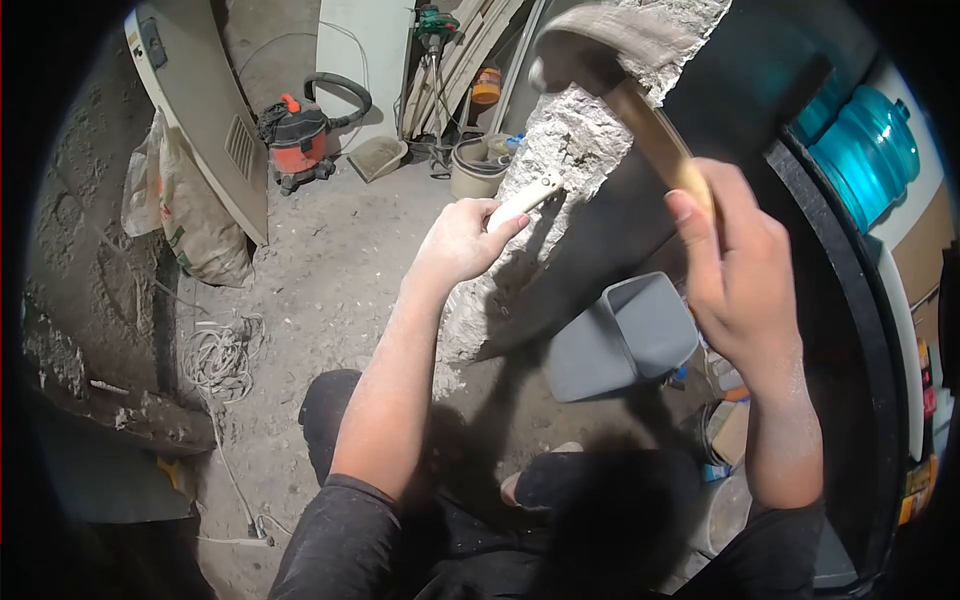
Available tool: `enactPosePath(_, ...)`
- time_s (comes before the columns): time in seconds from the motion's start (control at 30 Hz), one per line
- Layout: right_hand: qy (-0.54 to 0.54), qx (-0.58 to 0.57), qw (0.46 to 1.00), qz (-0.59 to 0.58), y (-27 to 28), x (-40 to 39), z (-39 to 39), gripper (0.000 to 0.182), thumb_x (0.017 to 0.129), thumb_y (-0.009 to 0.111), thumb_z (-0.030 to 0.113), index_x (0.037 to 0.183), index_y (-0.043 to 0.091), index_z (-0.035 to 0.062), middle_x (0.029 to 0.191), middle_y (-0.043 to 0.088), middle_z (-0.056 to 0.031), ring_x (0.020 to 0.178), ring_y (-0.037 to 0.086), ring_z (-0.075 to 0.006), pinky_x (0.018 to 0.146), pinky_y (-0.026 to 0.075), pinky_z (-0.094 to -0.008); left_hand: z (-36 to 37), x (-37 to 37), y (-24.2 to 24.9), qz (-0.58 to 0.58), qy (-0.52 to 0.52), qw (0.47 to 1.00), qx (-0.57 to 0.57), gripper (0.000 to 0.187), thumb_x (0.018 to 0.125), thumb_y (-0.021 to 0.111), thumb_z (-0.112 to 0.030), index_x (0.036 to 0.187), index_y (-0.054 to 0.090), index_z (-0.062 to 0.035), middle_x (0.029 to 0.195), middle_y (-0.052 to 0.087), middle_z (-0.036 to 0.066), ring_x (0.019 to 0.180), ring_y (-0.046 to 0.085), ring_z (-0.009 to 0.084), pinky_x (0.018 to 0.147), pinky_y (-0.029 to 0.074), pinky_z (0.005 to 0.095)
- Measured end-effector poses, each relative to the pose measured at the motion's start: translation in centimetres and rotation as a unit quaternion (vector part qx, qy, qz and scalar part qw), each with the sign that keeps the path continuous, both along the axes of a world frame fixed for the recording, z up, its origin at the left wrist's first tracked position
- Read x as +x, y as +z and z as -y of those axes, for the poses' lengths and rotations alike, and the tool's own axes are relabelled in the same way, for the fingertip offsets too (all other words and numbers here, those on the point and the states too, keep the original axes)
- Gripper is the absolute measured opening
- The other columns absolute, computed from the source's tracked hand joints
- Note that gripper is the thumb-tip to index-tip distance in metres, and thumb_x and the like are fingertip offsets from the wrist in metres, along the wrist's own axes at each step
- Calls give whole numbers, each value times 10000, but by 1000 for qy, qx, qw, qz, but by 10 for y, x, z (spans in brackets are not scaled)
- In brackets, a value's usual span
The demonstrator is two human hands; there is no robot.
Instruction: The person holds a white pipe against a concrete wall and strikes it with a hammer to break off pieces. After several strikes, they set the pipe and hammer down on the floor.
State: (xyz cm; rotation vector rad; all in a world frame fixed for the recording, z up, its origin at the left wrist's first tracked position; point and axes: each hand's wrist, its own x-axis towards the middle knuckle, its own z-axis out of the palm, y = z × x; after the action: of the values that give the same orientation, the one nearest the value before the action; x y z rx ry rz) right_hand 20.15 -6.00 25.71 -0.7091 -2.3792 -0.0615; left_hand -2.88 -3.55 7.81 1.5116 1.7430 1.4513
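Observation:
My left hand [468, 238] is closed around the pale handle of a chisel [526, 203]. The tool's far end meets the rough, broken edge of a wall [575, 135], and I cannot make out its blade. My right hand [740, 260] grips the wooden handle of a hammer [655, 130]. Motion blurs the hammer's head, which is raised above and beyond the chisel, in front of the wall edge. White dust coats both forearms.
A grey plastic bin [590, 345] stands below the wall. Farther back are a red and black vacuum cleaner [298, 145], a dustpan [378, 158] and a bucket [475, 175]. Coiled cable [220, 360] lies left on the dusty floor. Blue water bottles [865, 155] stand right.

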Motion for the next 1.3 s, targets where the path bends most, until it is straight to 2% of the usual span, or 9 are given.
enactPosePath(0.43, -114, -130, 981, 83, -80, 13, -27, 209, 1018, 529, 217, 1087, 498, 23, 860, 662, -274, 824, 639, -491, 691, 488, -556, 3, -6, -1, -85, 33, 990, -112, 419, 909, 673, -430, 993, 733, -25, 855, 710, 219, 873, 694, 388, 803, 526, 454)
enactPosePath(0.57, -65, -91, 990, -90, -56, 13, -1, 256, 1012, 556, 187, 1180, 536, -5, 846, 659, -270, 809, 653, -479, 679, 506, -512, 2, -37, -7, 1, 56, 992, 113, 408, 969, 654, -422, 936, 676, -16, 655, 551, 3, 561, 511, 64, 504, 409, 254)
enactPosePath(0.73, -45, -119, 951, -280, -87, 31, 11, 252, 1016, 572, 170, 1184, 583, -17, 940, 601, -141, 811, 595, -255, 766, 490, -356, 21, -34, 2, 261, 11, 903, 340, 379, 1020, 587, -423, 1004, 651, -50, 644, 482, -57, 520, 401, 9, 460, 304, 179)
enactPosePath(0.9, -102, -334, 918, -190, -178, 44, -17, 313, 1009, 617, 304, 1132, 580, 18, 877, 589, -40, 724, 543, -102, 632, 439, -284, 0, -18, -31, 98, 107, 970, 194, 239, 943, 660, -199, 1099, 625, -21, 844, 657, 69, 748, 619, 155, 700, 494, 304)
enactPosePath(0.93, -114, -172, 966, -153, -223, 43, -26, 342, 995, 634, 322, 1120, 593, 7, 885, 608, -60, 747, 572, -132, 648, 453, -316, -1, -11, -34, 79, 104, 979, 159, 261, 912, 667, -171, 1126, 627, -27, 925, 680, 117, 864, 648, 222, 813, 511, 354)
enactPosePath(0.97, -126, -3, 985, -115, -266, 44, -27, 371, 981, 651, 340, 1109, 606, -5, 892, 628, -80, 770, 601, -161, 663, 467, -349, -4, -5, -39, -23, 96, 972, 213, 212, 948, 659, -169, 1088, 611, -18, 820, 580, 6, 611, 529, 69, 546, 440, 239)
enactPosePath(1.03, -129, -322, 906, -244, -289, 42, 0, 450, 932, 689, 401, 965, 657, -46, 902, 690, -191, 816, 642, -267, 747, 491, -420, -20, -2, -63, -106, 60, 951, 283, 231, 971, 648, -200, 1129, 592, -39, 831, 564, 12, 611, 514, 63, 539, 441, 231)
enactPosePath(1.1, -146, -519, 836, -98, -338, 60, -1, 471, 895, 721, 407, 902, 638, -57, 721, 654, -140, 665, 627, -263, 638, 482, -441, -16, 17, -63, 193, 39, 969, 152, 268, 1006, 612, -260, 1189, 536, -80, 826, 541, 22, 561, 489, 72, 482, 429, 239)
enactPosePath(1.3, -132, -789, 570, -187, -420, 44, 20, 273, 927, 711, 237, 832, 577, 19, 629, 522, -26, 471, 489, -112, 410, 404, -298, -23, 35, -39, 282, 149, 922, 220, 253, 1053, 514, -318, 1159, 455, -96, 808, 523, 33, 460, 453, 103, 381, 385, 248)
